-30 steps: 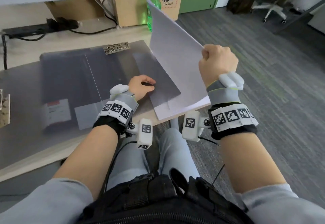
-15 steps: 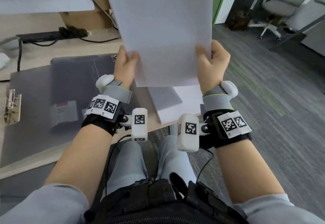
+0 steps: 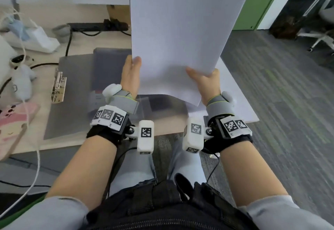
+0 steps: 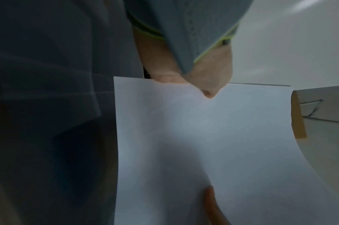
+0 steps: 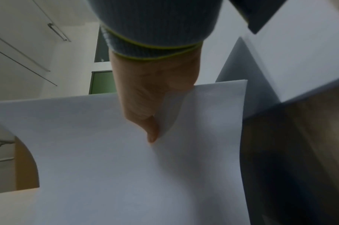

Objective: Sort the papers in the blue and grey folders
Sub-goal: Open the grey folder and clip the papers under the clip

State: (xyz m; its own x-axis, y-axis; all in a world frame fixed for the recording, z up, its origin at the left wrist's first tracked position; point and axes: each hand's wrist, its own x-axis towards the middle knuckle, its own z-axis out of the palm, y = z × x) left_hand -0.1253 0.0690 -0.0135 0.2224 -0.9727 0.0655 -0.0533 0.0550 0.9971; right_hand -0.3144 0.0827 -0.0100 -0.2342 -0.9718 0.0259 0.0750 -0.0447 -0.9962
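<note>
A white sheet of paper point(image 3: 180, 31) stands upright in front of me, held by both hands at its lower part. My left hand point(image 3: 131, 74) pinches its left edge, thumb on the near face; the left wrist view shows that thumb on the paper point(image 4: 213, 129). My right hand point(image 3: 206, 83) pinches the lower right corner, seen also on the paper point(image 5: 126, 167) in the right wrist view. An open grey folder point(image 3: 75, 92) lies flat on the desk below, with a metal clip point(image 3: 57, 88) at its left edge. More white paper point(image 3: 240, 103) lies under my right hand.
The desk's left side carries a black power strip point(image 3: 97, 26) with cables, white plastic items point(image 3: 38, 38) and a pink object point(image 3: 12, 121). Grey carpet point(image 3: 282, 103) and an office chair point(image 3: 321, 36) are to the right. My knees are below the desk edge.
The left hand left the folder and took the sheet's left edge. Both hands raised the sheet upright, and the view shifted left along the desk.
</note>
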